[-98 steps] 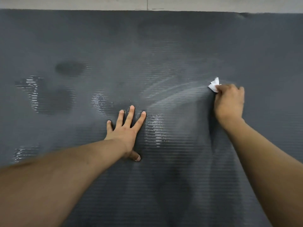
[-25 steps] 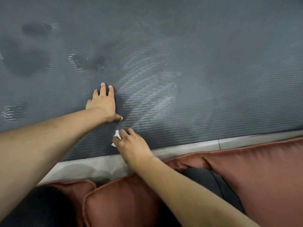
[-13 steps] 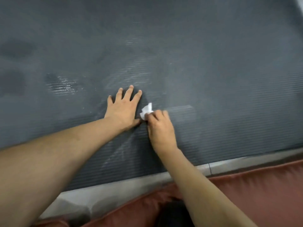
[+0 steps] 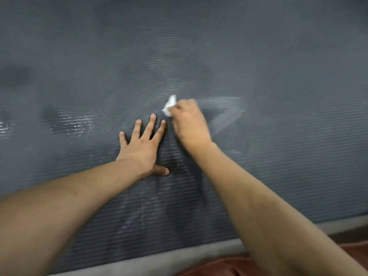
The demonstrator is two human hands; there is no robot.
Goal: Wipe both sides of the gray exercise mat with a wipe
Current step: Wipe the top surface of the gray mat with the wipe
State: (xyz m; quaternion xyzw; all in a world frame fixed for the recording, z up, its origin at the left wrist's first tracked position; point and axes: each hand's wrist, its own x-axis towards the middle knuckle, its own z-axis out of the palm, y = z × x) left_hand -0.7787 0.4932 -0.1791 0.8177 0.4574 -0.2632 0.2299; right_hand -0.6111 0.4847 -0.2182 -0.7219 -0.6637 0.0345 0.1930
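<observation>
The dark gray ribbed foam exercise mat fills nearly the whole view, lying flat and spreading past the top, left and right edges. Its surface is lined with fine ridges running side to side.

Two bare forearms reach across it from the near edge, the left forearm from the lower left and the right forearm from the lower right, and they cover much of the mat's near part.

A pale gray strip of floor runs along the mat's near edge. Below that, at the bottom right, shows a piece of reddish-brown fabric cushion, partly hidden by the right forearm.

The left hand lies palm down on the mat near its middle, fingers straight and spread, thumb out to the side, holding nothing.

The right hand sits just beside it, close to the left fingertips, with its fingers curled round a crumpled white wipe that it holds against the mat. The hand is slightly blurred.

A pale curved smear arcs to the right of the right hand. A glossy wet patch glints on the ridges well left of the left hand. Fainter streaks mark the mat between the forearms.
</observation>
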